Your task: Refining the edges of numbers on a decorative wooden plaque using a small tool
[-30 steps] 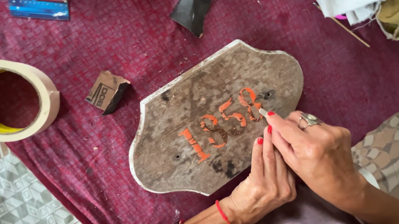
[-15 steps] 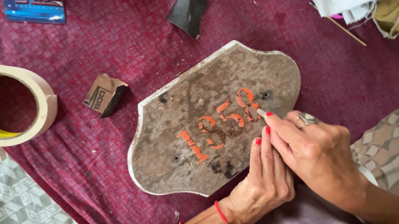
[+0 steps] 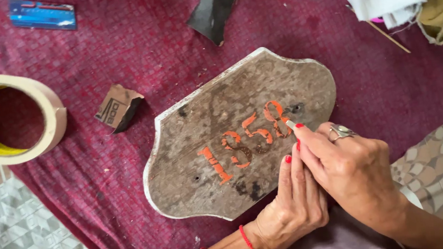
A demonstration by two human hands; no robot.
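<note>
Right now my right hand [image 3: 355, 168] pinches a small pale tool [image 3: 290, 125] against the last orange digit on the plaque [image 3: 244, 133], mid-frame, its long axis rising rightward, while my left hand [image 3: 293, 205] rests flat on its lower edge.

Both hands, the left hand [image 3: 290, 205] and the right hand [image 3: 349, 168], pressed a small tool [image 3: 290, 125] against a wooden plaque [image 3: 223, 141], tape roll [image 3: 10, 119] at nine o'clock.

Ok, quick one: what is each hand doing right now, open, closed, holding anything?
Left hand: flat and open, fingers resting on the wooden plaque, holding nothing.
Right hand: closed, pinching a small pale tool against the plaque's orange digits.
</note>
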